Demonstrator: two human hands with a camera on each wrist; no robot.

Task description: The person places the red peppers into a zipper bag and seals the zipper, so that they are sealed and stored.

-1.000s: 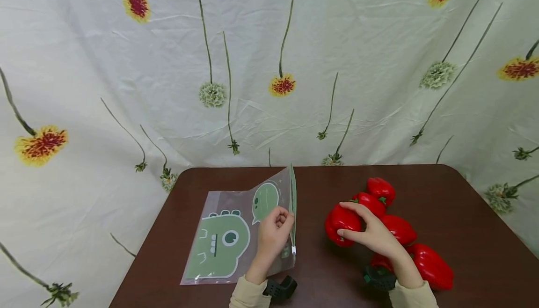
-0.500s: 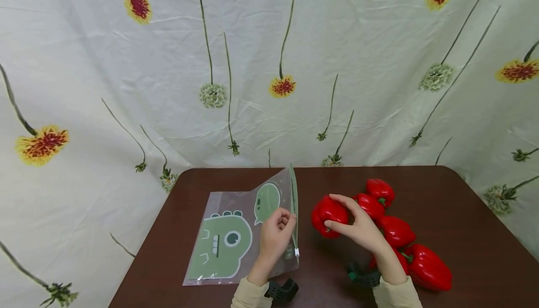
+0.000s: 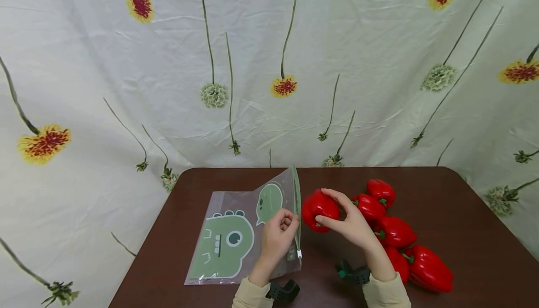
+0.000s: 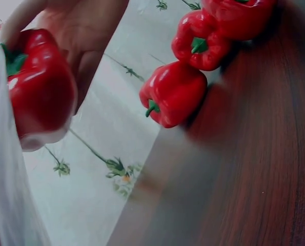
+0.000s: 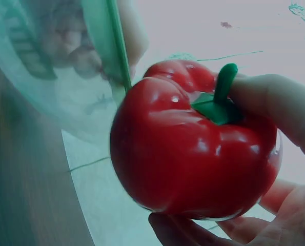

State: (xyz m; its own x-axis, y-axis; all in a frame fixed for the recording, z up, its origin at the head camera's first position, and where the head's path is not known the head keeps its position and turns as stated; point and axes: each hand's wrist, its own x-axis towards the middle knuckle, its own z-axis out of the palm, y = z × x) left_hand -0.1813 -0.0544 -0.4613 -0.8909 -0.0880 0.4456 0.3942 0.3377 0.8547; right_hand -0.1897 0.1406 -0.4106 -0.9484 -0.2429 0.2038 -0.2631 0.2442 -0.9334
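My right hand grips a shiny red bell pepper with a green stem, raised just right of the bag's opening. In the right wrist view, thumb and fingers curl round this pepper, its stem beside the thumb. A clear zip bag with green dinosaur print lies on the left of the table. My left hand pinches its right edge near the green zip strip, holding that side up. In the left wrist view, the bag's edge overlaps part of the held pepper.
Several more red bell peppers lie in a slanting row on the right of the dark brown table. A white cloth with printed flowers hangs behind. A white zip slider sits at the bag's near right corner.
My right hand has carried the bell pepper left, away from the other peppers and up to the bag's opening. My left hand stays at the bag's edge.
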